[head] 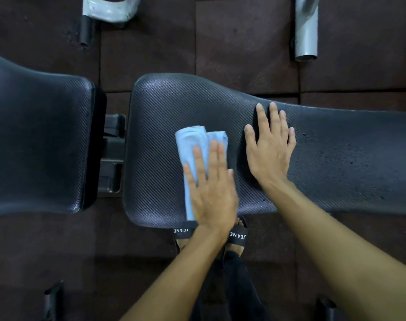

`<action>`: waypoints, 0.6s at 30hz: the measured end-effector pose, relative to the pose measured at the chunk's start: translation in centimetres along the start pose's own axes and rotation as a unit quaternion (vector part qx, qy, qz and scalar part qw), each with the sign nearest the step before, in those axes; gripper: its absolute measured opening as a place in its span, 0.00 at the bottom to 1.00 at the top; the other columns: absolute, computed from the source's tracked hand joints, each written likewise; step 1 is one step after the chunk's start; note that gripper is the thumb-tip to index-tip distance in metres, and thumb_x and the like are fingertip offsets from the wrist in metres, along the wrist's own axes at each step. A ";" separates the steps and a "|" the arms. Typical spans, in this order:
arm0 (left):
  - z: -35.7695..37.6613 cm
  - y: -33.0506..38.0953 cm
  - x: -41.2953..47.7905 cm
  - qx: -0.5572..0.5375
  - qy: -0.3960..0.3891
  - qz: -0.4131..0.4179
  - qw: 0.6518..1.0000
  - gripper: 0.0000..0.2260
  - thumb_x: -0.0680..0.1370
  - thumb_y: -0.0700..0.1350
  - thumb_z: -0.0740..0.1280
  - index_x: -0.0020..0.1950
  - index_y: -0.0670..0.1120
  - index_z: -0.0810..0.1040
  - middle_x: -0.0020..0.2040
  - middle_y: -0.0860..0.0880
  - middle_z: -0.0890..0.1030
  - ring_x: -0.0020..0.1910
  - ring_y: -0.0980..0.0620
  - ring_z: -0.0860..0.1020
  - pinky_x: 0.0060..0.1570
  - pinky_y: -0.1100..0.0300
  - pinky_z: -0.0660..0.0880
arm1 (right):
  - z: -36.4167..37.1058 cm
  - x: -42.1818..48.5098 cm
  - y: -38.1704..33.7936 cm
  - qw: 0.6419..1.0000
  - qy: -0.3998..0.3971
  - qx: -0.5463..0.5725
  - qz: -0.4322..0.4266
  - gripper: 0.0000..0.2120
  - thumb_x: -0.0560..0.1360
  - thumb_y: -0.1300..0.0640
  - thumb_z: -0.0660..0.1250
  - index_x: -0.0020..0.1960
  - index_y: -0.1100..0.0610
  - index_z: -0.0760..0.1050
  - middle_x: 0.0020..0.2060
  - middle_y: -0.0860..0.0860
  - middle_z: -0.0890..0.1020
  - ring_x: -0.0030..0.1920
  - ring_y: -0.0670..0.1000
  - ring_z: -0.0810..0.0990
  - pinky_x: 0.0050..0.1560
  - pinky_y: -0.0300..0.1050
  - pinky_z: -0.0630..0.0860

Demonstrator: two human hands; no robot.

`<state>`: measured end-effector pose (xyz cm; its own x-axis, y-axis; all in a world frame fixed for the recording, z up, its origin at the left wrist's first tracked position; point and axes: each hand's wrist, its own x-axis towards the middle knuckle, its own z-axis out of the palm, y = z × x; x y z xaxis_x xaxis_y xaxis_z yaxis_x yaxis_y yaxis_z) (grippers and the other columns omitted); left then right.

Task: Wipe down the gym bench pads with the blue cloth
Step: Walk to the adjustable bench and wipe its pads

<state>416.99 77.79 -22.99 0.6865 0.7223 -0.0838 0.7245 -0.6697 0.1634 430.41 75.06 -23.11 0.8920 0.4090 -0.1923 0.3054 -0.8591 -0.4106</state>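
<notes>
A long black textured bench pad (165, 107) runs from the middle to the right edge. A folded light blue cloth (190, 144) lies on its left part. My left hand (211, 188) presses flat on the cloth, fingers spread, covering its near half. My right hand (270, 147) rests flat and open on the bare pad just right of the cloth, holding nothing. A second black pad (35, 135) sits to the left, separated by a gap.
Black hinge hardware (112, 154) shows in the gap between the pads. Dark rubber floor tiles surround the bench. A white metal frame foot (109, 10) and a grey tube (306, 28) stand at the far side. My sandalled feet (237, 237) are under the pad's near edge.
</notes>
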 end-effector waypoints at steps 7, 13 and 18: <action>0.5 7.8 -0.1 -0.077 -0.032 0.039 0.996 0.26 0.84 0.54 0.51 0.81 0.49 0.52 0.80 0.53 0.54 0.80 0.46 0.50 0.76 0.42 0.54 | -5.0 -0.2 3.8 0.980 0.012 0.198 0.026 0.21 0.84 0.52 0.56 0.75 0.54 0.69 0.76 0.51 0.69 0.77 0.48 0.64 0.78 0.51 0.58; -2.2 -1.4 3.5 -0.136 0.033 0.003 0.990 0.21 0.82 0.49 0.55 0.76 0.49 0.63 0.76 0.47 0.66 0.75 0.46 0.63 0.72 0.46 0.61 | -3.3 -5.3 0.6 0.979 0.013 0.203 0.004 0.23 0.82 0.51 0.55 0.74 0.56 0.70 0.76 0.52 0.68 0.76 0.51 0.64 0.76 0.50 0.59; -1.0 -5.7 6.3 -0.028 -0.065 0.050 0.996 0.25 0.83 0.54 0.47 0.80 0.52 0.50 0.81 0.50 0.49 0.80 0.48 0.44 0.77 0.43 0.44 | 1.9 -8.0 -2.5 0.997 0.003 -0.071 -0.034 0.29 0.83 0.39 0.49 0.82 0.46 0.53 0.82 0.52 0.53 0.81 0.59 0.50 0.78 0.61 0.53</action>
<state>417.14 86.27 -23.50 0.7596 0.6219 -0.1903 0.6503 -0.7235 0.2316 421.82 74.55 -22.26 0.8694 0.4665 -0.1630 0.4090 -0.8644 -0.2924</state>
